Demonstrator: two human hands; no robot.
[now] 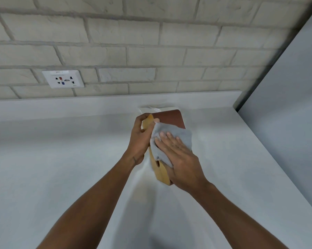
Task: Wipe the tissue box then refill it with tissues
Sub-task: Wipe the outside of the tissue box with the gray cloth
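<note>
Head view: wiping step in hand. Left hand (140, 139) has its fingers clamped on the far end of the yellow wooden tissue box (162, 172), held on edge over the white desk (61, 159). Right hand (180, 159), fingers straight, presses the grey cloth (184, 139) against it. Judged next: turn the box to reach its unwiped faces; the refill is not yet done.

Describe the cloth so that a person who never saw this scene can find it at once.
On the white counter below the brick wall, the left hand grips a yellow and brown tissue box. The cloth lies on that box, pressed under the flat right hand. It is the only soft grey thing there.
</note>
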